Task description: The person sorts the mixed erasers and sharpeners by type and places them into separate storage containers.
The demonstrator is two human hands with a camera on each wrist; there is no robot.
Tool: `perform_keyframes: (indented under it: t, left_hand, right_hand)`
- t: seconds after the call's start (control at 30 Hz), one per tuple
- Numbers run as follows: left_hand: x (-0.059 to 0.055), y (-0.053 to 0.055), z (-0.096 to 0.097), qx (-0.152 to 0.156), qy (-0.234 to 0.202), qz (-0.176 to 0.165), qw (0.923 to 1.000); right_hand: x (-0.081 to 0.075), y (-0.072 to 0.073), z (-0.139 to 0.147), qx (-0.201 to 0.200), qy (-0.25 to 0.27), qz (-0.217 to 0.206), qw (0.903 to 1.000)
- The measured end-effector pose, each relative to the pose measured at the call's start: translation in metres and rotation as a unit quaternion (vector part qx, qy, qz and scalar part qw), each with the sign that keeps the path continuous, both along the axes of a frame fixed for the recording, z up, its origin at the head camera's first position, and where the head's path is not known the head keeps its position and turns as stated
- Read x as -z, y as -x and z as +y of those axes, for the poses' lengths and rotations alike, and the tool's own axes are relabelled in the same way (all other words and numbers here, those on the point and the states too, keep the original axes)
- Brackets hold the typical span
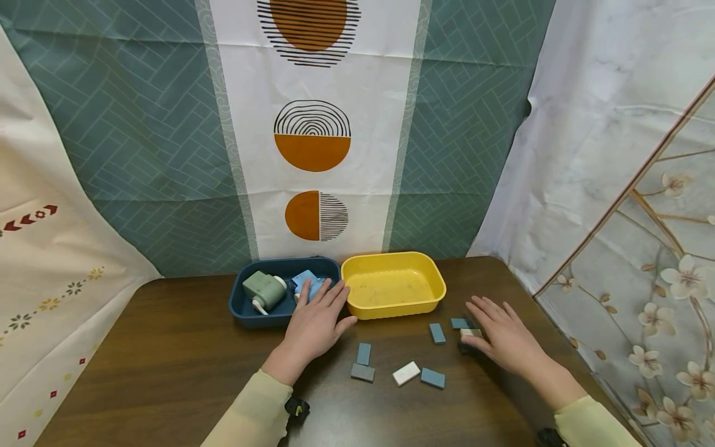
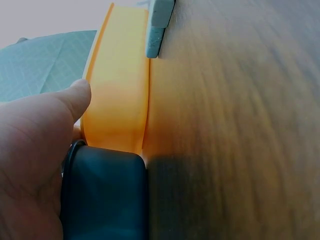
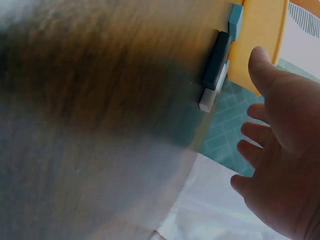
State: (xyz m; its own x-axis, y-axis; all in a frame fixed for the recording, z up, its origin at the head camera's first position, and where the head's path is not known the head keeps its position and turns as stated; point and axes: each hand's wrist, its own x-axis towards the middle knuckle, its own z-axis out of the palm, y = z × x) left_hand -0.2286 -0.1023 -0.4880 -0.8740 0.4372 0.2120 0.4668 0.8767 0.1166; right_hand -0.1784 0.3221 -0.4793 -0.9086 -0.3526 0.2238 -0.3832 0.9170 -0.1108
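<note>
My left hand (image 1: 314,329) reaches over the front right of the blue bin (image 1: 246,320), its fingers straight and spread. In that bin lie a green bottle-like thing (image 1: 264,289) with a white nozzle and a light-blue one (image 1: 305,279), partly behind my fingers. Beside it stands the yellow bin (image 1: 391,304), with nothing seen inside. My right hand (image 1: 505,338) hovers with extended fingers over small blocks at the right: a white block (image 1: 470,333), a blue block (image 1: 460,323) and a dark block (image 3: 217,60). Neither hand holds anything.
Nearer me on the wooden table (image 1: 167,360) lie a blue block (image 1: 364,354), a grey block (image 1: 363,372), a white block (image 1: 406,374) and another blue block (image 1: 432,378). One more blue block (image 1: 437,333) lies before the yellow bin. A patterned cloth (image 1: 324,180) hangs behind.
</note>
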Motion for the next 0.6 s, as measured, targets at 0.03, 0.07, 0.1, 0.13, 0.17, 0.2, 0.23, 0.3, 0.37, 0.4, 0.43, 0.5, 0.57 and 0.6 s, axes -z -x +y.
perform_keyframes:
  t: [0.03,0.07,0.1,0.13,0.17,0.2,0.23,0.3,0.37,0.4,0.43,0.5,0.57,0.6]
  left_hand:
    - [0.0003,0.0,-0.0001,0.0,0.001,0.001,1.0]
    - [0.0006,0.0001,-0.0002,-0.001,0.002,0.004,1.0]
    - [0.0007,0.0,-0.0003,-0.001,0.002,0.005,1.0]
    - [0.0007,0.0001,0.0,-0.001,0.003,0.006,1.0]
    - [0.0006,0.0,0.0002,-0.001,0.003,0.006,1.0]
    - [0.0006,0.0,0.0004,-0.001,0.004,0.005,1.0]
    - [0.0006,0.0001,0.0006,-0.001,0.005,0.005,1.0]
    - [0.0002,0.0002,0.0009,-0.001,0.005,0.003,1.0]
    - [0.0003,0.0002,0.0007,-0.001,0.006,0.004,1.0]
    - [0.0004,0.0003,0.0007,-0.002,0.006,0.005,1.0]
    - [0.0005,0.0004,0.0006,-0.002,0.007,0.006,1.0]
    - [0.0005,0.0001,0.0005,-0.002,0.007,0.007,1.0]
    - [0.0009,0.0002,0.0003,-0.001,0.006,0.008,0.9999]
    - [0.0007,0.0,0.0003,-0.001,0.006,0.007,1.0]
  right_hand:
    - [0.0006,-0.0002,0.0007,-0.001,-0.001,0.0,1.0]
    - [0.0011,-0.0006,0.0012,-0.001,-0.002,-0.001,1.0]
    - [0.0019,-0.0008,0.0019,-0.002,-0.004,-0.001,1.0]
    - [0.003,-0.0013,0.003,-0.003,-0.005,-0.001,1.0]
    - [0.004,-0.0018,0.0041,-0.003,-0.007,-0.002,1.0]
    - [0.0047,-0.0023,0.005,-0.003,-0.008,-0.003,1.0]
    - [0.0052,-0.0028,0.0058,-0.004,-0.009,-0.004,0.9999]
    - [0.0062,-0.0034,0.0069,-0.004,-0.011,-0.006,0.9999]
    - [0.0064,-0.0039,0.0072,-0.003,-0.013,-0.009,0.9999]
    - [0.0063,-0.004,0.0072,-0.003,-0.014,-0.009,0.9999]
    - [0.0064,-0.0041,0.0072,-0.003,-0.015,-0.011,0.9998]
    - [0.0065,-0.0042,0.0071,-0.003,-0.017,-0.011,0.9998]
    - [0.0068,-0.0043,0.0073,-0.004,-0.018,-0.011,0.9998]
    - [0.0069,-0.0045,0.0074,-0.005,-0.019,-0.01,0.9998]
